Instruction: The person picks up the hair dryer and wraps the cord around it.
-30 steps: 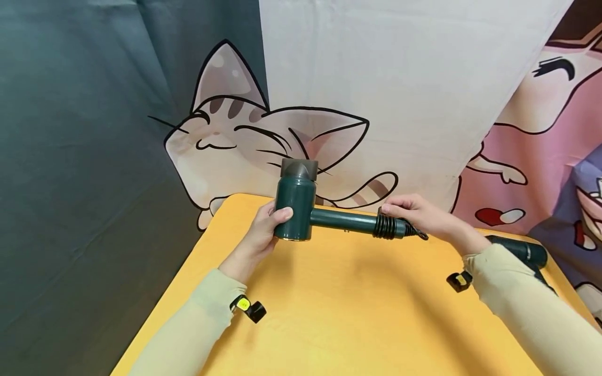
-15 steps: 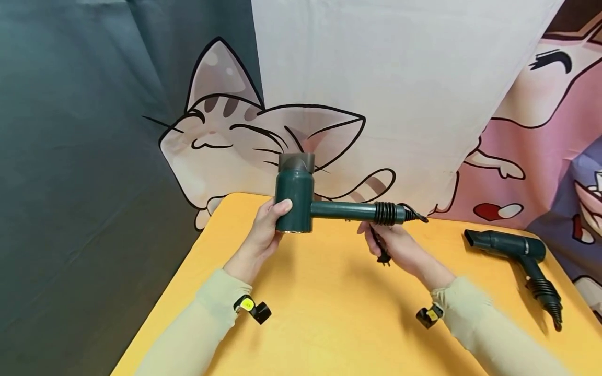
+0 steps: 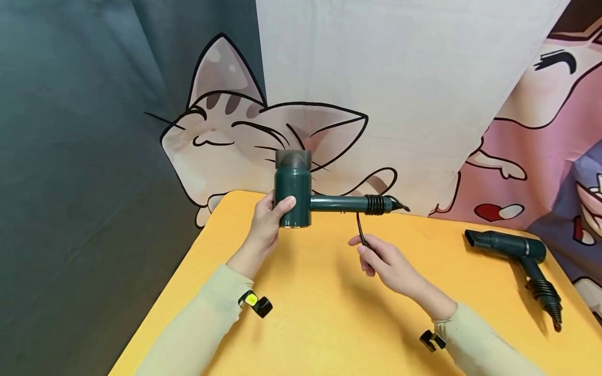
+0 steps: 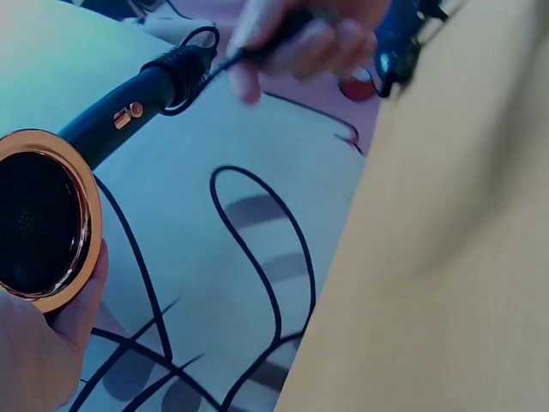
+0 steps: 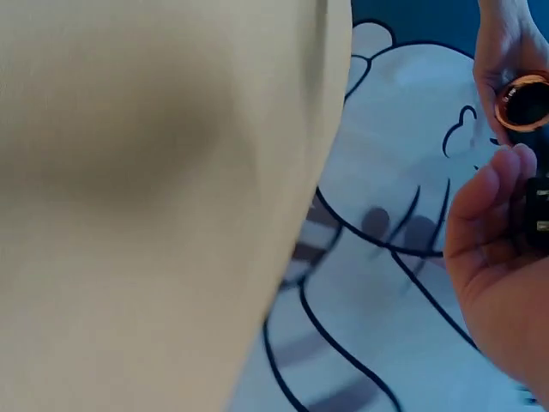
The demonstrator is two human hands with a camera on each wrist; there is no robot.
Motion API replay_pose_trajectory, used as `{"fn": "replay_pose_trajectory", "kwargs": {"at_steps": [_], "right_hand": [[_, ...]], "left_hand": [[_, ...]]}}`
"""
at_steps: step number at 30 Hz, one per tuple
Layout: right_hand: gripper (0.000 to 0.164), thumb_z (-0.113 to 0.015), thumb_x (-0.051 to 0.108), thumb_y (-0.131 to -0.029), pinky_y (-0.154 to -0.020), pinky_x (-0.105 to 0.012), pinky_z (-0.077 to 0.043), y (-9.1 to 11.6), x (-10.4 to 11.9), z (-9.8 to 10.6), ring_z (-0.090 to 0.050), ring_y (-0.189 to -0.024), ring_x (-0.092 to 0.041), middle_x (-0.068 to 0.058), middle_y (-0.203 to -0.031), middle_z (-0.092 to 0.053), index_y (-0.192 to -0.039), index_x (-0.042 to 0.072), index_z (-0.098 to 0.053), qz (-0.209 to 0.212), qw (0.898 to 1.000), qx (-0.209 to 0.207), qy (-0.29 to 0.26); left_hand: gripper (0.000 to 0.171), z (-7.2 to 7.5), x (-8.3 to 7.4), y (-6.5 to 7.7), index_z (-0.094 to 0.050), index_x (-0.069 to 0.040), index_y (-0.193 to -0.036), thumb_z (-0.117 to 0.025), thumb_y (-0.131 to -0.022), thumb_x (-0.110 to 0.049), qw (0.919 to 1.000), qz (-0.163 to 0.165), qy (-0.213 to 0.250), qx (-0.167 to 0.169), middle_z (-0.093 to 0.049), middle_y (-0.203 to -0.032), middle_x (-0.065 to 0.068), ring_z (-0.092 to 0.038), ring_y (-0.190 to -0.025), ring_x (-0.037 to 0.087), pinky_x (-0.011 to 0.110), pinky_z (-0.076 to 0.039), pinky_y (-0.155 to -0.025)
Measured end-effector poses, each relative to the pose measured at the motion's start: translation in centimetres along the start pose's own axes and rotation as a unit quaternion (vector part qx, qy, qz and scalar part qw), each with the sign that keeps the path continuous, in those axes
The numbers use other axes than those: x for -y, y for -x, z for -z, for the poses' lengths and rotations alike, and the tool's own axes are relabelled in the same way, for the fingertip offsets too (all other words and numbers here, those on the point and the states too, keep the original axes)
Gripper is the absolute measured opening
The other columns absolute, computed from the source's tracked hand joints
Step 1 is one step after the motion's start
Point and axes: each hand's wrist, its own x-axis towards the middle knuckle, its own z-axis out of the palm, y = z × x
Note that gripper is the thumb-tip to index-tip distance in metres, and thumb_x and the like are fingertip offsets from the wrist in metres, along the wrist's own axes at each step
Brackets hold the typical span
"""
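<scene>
My left hand (image 3: 264,224) grips the barrel of a dark green hair dryer (image 3: 292,183), its thumb across the front. A translucent grey nozzle (image 3: 293,159) tops the barrel, and the handle points right. Black cord (image 3: 374,204) is coiled round the handle's end. Below the handle, my right hand (image 3: 390,263) pinches the free end of the cord, a short length of which runs up to the coil. In the right wrist view the plug (image 5: 539,215) with its metal prongs shows at that hand. A copper-coloured ring (image 4: 93,215) rims the dryer's rear in the left wrist view.
A second dark hair dryer (image 3: 508,245), its cord wound round the handle, lies at the right side of the yellow table (image 3: 301,324). Behind the table hangs a cloth backdrop (image 3: 400,78) printed with cartoon cats.
My right hand has gone from the top of the handle's end to below it, drawing a length of cord downward. The left hand keeps its grip, and the dryer has risen slightly.
</scene>
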Motion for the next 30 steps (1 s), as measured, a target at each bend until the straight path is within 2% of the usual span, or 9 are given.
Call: {"fn": "replay_pose_trajectory", "kwargs": {"at_steps": [2,4,7,10,11,13,16,23,30], "right_hand": [[0.014,-0.054,0.014,-0.113,-0.055,-0.028,-0.048,0.3,0.5,0.5,-0.054,-0.06,-0.008,0.006,-0.072,-0.057,-0.116,0.015,-0.067,0.022,0.996,-0.003,0.082],[0.011,-0.06,0.015,-0.11,-0.054,-0.024,-0.043,0.4,1.2,1.2,-0.047,-0.06,-0.002,0.013,-0.071,-0.05,-0.103,0.02,-0.066,0.052,0.984,-0.007,0.17],[0.017,-0.07,0.012,-0.102,-0.055,-0.023,-0.039,0.3,2.4,2.5,-0.041,-0.061,0.001,0.016,-0.072,-0.046,-0.09,0.02,-0.062,0.121,0.946,-0.015,0.301],[0.016,-0.078,0.009,-0.091,-0.054,-0.024,-0.04,0.0,3.7,3.7,-0.044,-0.063,-0.002,0.013,-0.074,-0.054,-0.089,0.016,-0.065,0.179,0.903,-0.023,0.39],[0.016,-0.08,0.008,-0.089,-0.054,-0.025,-0.041,-0.2,4.1,4.0,-0.046,-0.063,-0.004,0.011,-0.075,-0.057,-0.09,0.015,-0.066,0.192,0.893,-0.024,0.407],[0.016,-0.083,0.007,-0.086,-0.053,-0.027,-0.043,-0.5,4.7,4.7,-0.05,-0.064,-0.006,0.007,-0.078,-0.062,-0.091,0.013,-0.069,0.206,0.88,-0.021,0.428],[0.017,-0.086,0.009,-0.085,-0.054,-0.028,-0.045,-1.2,5.2,5.5,-0.051,-0.065,-0.007,0.005,-0.081,-0.067,-0.092,0.013,-0.072,0.204,0.877,-0.011,0.436],[0.015,-0.087,0.019,-0.09,-0.05,-0.024,-0.037,-2.3,5.8,7.1,-0.043,-0.062,-0.002,0.01,-0.083,-0.057,-0.09,0.022,-0.073,0.149,0.893,0.035,0.423],[0.014,-0.086,0.019,-0.092,-0.059,-0.027,-0.046,-3.5,5.1,8.0,-0.053,-0.072,-0.004,0.008,-0.095,-0.058,-0.096,0.022,-0.074,0.163,0.905,0.064,0.388]], "left_hand": [[0.057,0.2,0.1,0.1,-0.063,0.001,-0.137,-0.072,-0.089,-0.03,0.9993,-0.009,-0.034,0.007,-0.069,-0.12,0.015,-0.066,-0.102,0.023,0.031,-0.057,-0.089],[0.057,0.4,0.1,0.2,-0.064,0.0,-0.137,-0.073,-0.088,-0.03,0.9977,-0.017,-0.064,0.018,-0.07,-0.12,0.017,-0.066,-0.102,0.024,0.031,-0.058,-0.088],[0.058,0.6,0.2,0.4,-0.064,-0.002,-0.138,-0.074,-0.088,-0.029,0.9946,-0.027,-0.091,0.042,-0.07,-0.122,0.018,-0.066,-0.103,0.026,0.033,-0.06,-0.089],[0.058,0.8,0.3,0.5,-0.064,-0.004,-0.14,-0.076,-0.089,-0.03,0.9914,-0.035,-0.11,0.061,-0.07,-0.124,0.019,-0.067,-0.105,0.026,0.035,-0.061,-0.09],[0.059,0.9,0.4,0.5,-0.064,-0.005,-0.141,-0.076,-0.089,-0.03,0.9903,-0.037,-0.116,0.067,-0.07,-0.124,0.019,-0.068,-0.105,0.026,0.036,-0.062,-0.09],[0.062,1.0,0.4,0.7,-0.063,-0.007,-0.143,-0.077,-0.089,-0.032,0.9882,-0.038,-0.129,0.074,-0.07,-0.125,0.018,-0.069,-0.106,0.027,0.038,-0.062,-0.09],[0.065,0.9,0.3,0.8,-0.061,-0.009,-0.147,-0.078,-0.089,-0.032,0.9847,-0.038,-0.147,0.086,-0.069,-0.127,0.019,-0.07,-0.108,0.029,0.042,-0.063,-0.091],[0.073,0.9,-0.1,1.3,-0.058,-0.013,-0.153,-0.08,-0.087,-0.035,0.9738,-0.032,-0.201,0.1,-0.069,-0.13,0.016,-0.068,-0.109,0.03,0.044,-0.062,-0.09],[0.072,0.7,-1.0,1.7,-0.057,-0.012,-0.153,-0.081,-0.088,-0.033,0.9735,-0.015,-0.196,0.117,-0.07,-0.129,0.016,-0.072,-0.107,0.028,0.043,-0.063,-0.09]]}}
